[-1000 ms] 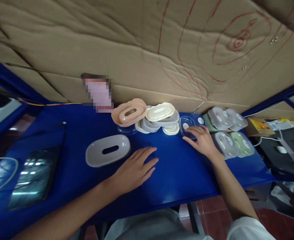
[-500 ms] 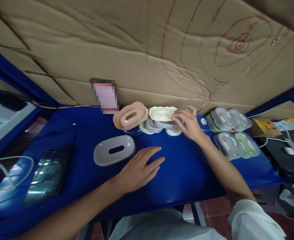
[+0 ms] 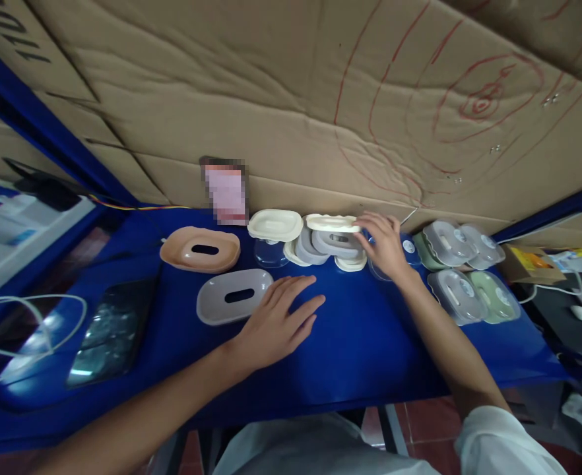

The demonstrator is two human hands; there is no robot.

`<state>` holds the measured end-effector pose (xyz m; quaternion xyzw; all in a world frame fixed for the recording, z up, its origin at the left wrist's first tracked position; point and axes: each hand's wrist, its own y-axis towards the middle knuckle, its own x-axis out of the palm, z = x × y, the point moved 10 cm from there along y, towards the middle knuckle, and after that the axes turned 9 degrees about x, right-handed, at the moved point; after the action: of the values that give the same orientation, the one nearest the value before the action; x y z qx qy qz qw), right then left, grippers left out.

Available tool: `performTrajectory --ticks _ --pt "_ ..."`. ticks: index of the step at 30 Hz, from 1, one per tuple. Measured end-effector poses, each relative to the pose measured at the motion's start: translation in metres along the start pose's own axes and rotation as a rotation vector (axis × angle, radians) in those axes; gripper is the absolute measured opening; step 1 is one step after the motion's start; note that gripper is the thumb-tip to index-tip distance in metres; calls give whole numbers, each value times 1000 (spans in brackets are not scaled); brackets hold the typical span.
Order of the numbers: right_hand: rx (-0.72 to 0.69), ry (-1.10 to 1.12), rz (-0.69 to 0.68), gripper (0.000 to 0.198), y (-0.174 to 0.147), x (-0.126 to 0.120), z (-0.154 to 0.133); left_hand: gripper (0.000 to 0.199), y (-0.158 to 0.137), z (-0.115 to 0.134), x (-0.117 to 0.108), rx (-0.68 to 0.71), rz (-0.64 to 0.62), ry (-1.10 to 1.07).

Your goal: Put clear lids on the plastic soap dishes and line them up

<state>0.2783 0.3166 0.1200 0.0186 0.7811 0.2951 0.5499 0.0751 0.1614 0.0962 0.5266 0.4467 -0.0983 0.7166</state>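
My right hand [image 3: 383, 244] pinches the right end of a cream wavy-edged dish [image 3: 331, 223], which is tilted above a pile of grey oval dishes [image 3: 338, 244]. Fingers spread and holding nothing, my left hand [image 3: 284, 323] hovers over the table by the right end of a grey oval dish with a slot [image 3: 234, 297]. A peach oval dish with a slot [image 3: 200, 251] lies behind and left of that grey one. Between the peach dish and the pile sits another cream dish [image 3: 275, 224], with a clear lid [image 3: 270, 253] in front of it.
Grey and green boxes with clear lids [image 3: 462, 274] stand at the right of the blue table [image 3: 340, 349]. A phone [image 3: 226, 191] leans on the cardboard wall [image 3: 281, 145]. A dark flat tablet-like thing [image 3: 113, 330] and white cables [image 3: 76, 300] lie at the left.
The peach dish has shifted left and lies flatter on the table; a cream dish now shows where it was. The wavy-edged dish in my right hand has tilted. My view has shifted slightly.
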Motion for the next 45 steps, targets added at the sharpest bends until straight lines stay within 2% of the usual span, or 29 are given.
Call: performTrajectory --ticks 3,5,7,9,11,14,16,17,22,25,28,31,34,37,41,45 --pt "95 116 150 28 -26 -29 -5 36 4 -20 -21 -96 47 102" --pt "201 207 190 30 -51 -41 -6 41 4 -38 -36 -202 85 150" --pt "279 295 210 28 -75 -46 -8 43 5 -43 -41 -227 90 147" --pt "317 365 249 25 -94 -50 -11 40 7 -30 -34 -127 54 114" --pt "340 443 222 23 -104 -44 -16 39 6 -7 -19 18 -16 73" --pt "351 588 -31 23 -105 -13 -28 40 -2 17 6 143 -154 33" --pt "316 618 -173 24 -105 4 -37 41 -8 22 20 173 -247 34" --pt "286 603 -198 27 -105 8 -39 40 -10 22 24 180 -284 43" --pt "65 363 -163 39 -99 3 -40 30 -12 16 37 163 -416 43" --pt "-45 169 -216 44 -96 6 -42 37 -14 19 41 157 -455 -27" --pt "-49 -21 -246 51 -93 12 -37 36 -17 22 44 149 -478 -77" --pt "33 -168 -158 56 -89 7 -24 32 -19 21 46 124 -474 -106" --pt "16 -143 -100 42 -88 -2 -26 35 -17 18 44 107 -441 -110" --pt "-122 -10 -114 43 -95 -11 -54 50 -11 14 34 101 -360 -55" --pt "-338 102 -285 36 -116 -4 -104 49 -6 13 24 119 -255 -51" --pt "-405 117 -404 34 -132 6 -124 34 -9 12 36 111 -309 -143"
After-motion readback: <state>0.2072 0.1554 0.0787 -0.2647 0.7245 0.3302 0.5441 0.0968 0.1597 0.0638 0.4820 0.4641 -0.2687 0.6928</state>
